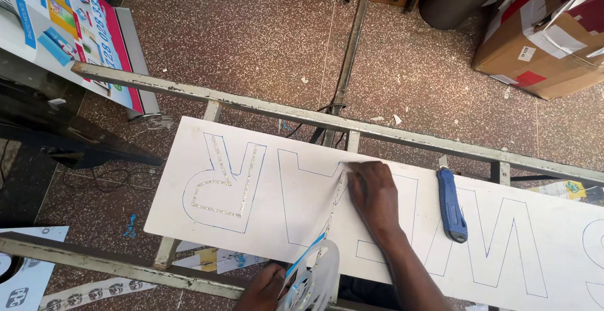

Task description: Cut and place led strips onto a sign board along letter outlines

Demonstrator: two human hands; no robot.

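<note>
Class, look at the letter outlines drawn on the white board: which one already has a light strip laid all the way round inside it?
The outline at the board's left end: a dotted strip fills it. The others hold only blue lines, except one stroke under the right hand.

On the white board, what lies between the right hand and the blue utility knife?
In the head view, only bare white board with thin blue outline strokes separates the right hand from the blue utility knife.

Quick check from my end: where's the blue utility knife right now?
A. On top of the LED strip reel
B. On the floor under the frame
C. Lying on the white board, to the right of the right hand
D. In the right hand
C: the blue utility knife lies flat on the white board, apart from the right hand, which presses the LED strip; the left hand holds the reel.
</note>
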